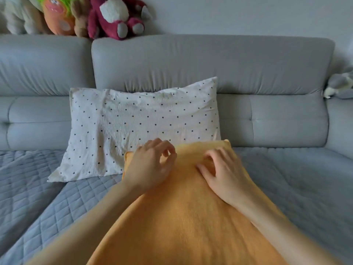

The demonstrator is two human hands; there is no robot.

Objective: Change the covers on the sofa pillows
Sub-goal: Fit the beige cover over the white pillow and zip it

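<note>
A: Looking down at the orange pillow [183, 217]. It runs lengthwise away from the viewer over the quilted seat cover [47, 197] of the grey sofa [210, 64]; far end nearly touches the dotted pillow [133, 129].

B: Hands?

A: Both on top of the orange pillow, near its far end. Left hand [150, 169]: fingers curled, thumb and forefinger tips close together in a ring. Whether cloth sits between them, cannot tell. Right hand [223, 173]: fingers bent and spread, tips pressed into the orange fabric, which puckers slightly under them. A pinch or only a press, cannot tell; some blur there.

B: Dotted pillow's position?

A: White with small dark dots, leaning back against the sofa backrest, lower edge on the seat cover, lower left corner flat and pointed outward. Its lower right part is hidden behind the orange pillow and left hand.

B: Anything else noted?

A: Row of plush toys along the top of the backrest, upper left: a dark pink bear [116, 18] with white muzzle, an orange toy [57, 16] with green hair beside it, pale ones farther left. Another grey-white plush [340, 83] at the right edge, on the sofa arm. Grey wall [248, 14] behind.
</note>
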